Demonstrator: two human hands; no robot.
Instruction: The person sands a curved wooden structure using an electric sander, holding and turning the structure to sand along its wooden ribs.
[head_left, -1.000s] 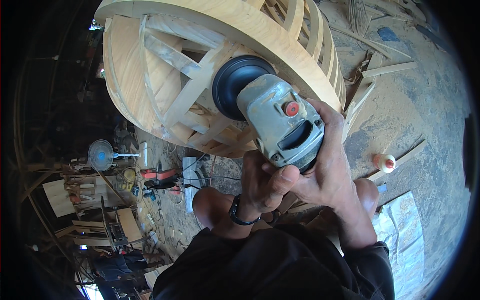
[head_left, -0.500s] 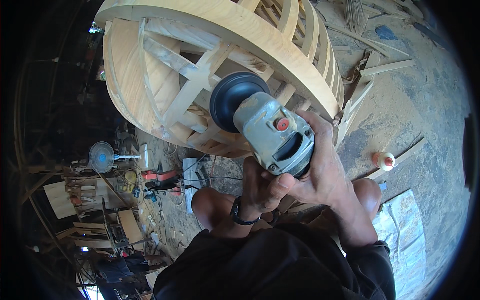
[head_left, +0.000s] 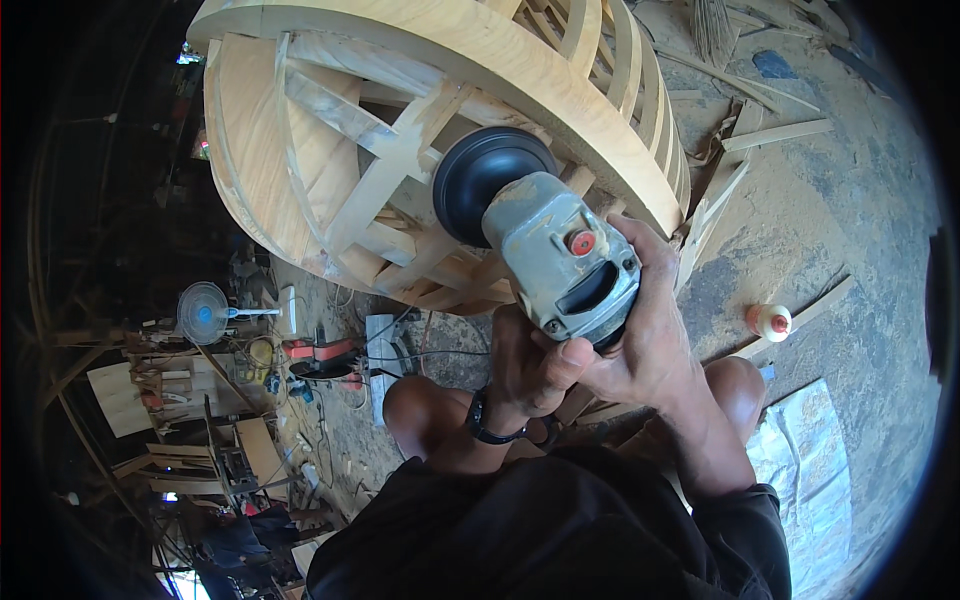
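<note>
Both hands clenched around a grey metal angle grinder [head_left: 560,262]: left hand [head_left: 525,365] under its rear, right hand [head_left: 645,330] along its side. Its black round disc [head_left: 478,172] meets the pale curved wooden slatted frame [head_left: 500,60].

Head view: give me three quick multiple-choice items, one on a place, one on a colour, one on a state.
1. Where does the angle grinder's black disc sit?
A. against the round wooden frame
B. on the floor
C. beside the standing fan

2. What colour is the button on the grinder's body?
A. green
B. red
C. yellow

3. How is the grinder held?
A. left hand only
B. lying unheld
C. both hands, right hand too

Answers: 1 A, the disc meets the slats; 2 B, a red dot shows on the grey housing; 3 C, both hands wrap its rear.
</note>
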